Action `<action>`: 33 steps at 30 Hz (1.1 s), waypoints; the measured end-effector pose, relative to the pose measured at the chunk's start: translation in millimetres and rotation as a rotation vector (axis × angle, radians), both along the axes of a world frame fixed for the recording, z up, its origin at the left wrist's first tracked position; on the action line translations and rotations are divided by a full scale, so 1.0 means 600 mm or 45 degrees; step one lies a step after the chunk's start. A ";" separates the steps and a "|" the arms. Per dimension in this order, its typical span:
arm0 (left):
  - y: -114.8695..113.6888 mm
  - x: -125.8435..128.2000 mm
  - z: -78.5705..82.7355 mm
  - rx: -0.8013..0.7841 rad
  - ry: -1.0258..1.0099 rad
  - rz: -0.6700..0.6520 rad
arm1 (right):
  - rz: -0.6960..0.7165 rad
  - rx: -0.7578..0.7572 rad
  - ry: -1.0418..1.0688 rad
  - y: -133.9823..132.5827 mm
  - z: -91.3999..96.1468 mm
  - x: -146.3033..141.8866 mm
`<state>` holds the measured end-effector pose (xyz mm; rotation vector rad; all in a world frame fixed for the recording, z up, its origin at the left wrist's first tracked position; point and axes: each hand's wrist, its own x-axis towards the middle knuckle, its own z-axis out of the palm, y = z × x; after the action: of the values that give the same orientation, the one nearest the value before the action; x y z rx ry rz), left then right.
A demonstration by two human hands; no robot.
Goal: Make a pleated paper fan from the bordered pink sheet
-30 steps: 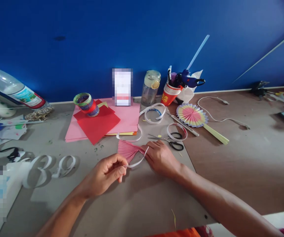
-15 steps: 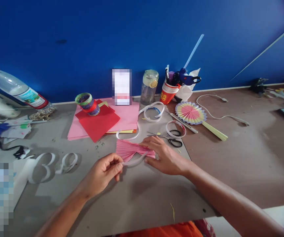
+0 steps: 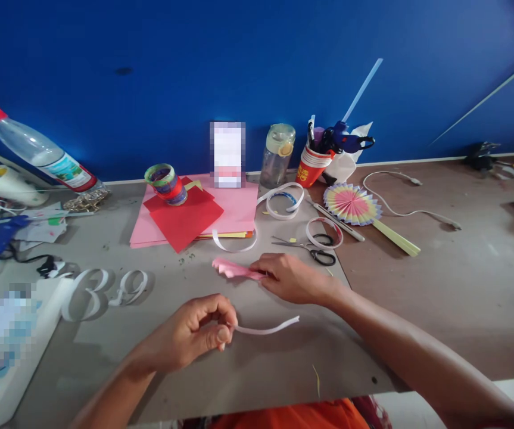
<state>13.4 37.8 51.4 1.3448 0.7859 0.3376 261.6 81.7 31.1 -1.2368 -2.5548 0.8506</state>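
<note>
My left hand (image 3: 201, 328) pinches one end of a narrow white strip (image 3: 265, 329), whose free end reaches to the right above the table. My right hand (image 3: 286, 277) is closed on a pleated pink paper (image 3: 236, 269), its folds gathered together and its loose end pointing left. Strip and paper are apart. Just behind my right hand lie black-handled scissors (image 3: 321, 256) and a roll of tape (image 3: 324, 233). A finished pleated paper fan (image 3: 352, 204) with a pale yellow handle lies further right.
Pink paper sheets (image 3: 239, 214) lie at the back, with red paper (image 3: 185, 220) and a colourful tape roll stack (image 3: 167, 186) on top. Behind stand a clear bottle (image 3: 278, 158) and a red paper cup (image 3: 311, 167) of tools. A blue glue gun (image 3: 4, 229) lies left.
My left hand has drawn the white strip away from the pink paper, towards me. My right hand has gathered the spread pleats into a narrow bundle. The view has shifted slightly.
</note>
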 end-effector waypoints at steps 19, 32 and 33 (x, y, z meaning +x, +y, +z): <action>0.052 0.050 -0.013 -0.072 -0.061 0.282 | 0.031 -0.018 0.035 0.014 -0.010 0.018; 0.083 0.014 -0.048 -0.033 0.241 0.452 | 0.059 -0.050 -0.056 0.019 -0.005 0.023; 0.086 0.014 -0.048 -0.043 0.235 0.464 | 0.075 -0.040 -0.050 0.020 -0.005 0.024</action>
<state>21.8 89.2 22.3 1.2091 1.1914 0.4882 276.2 93.7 28.2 -1.2040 -2.6303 0.8903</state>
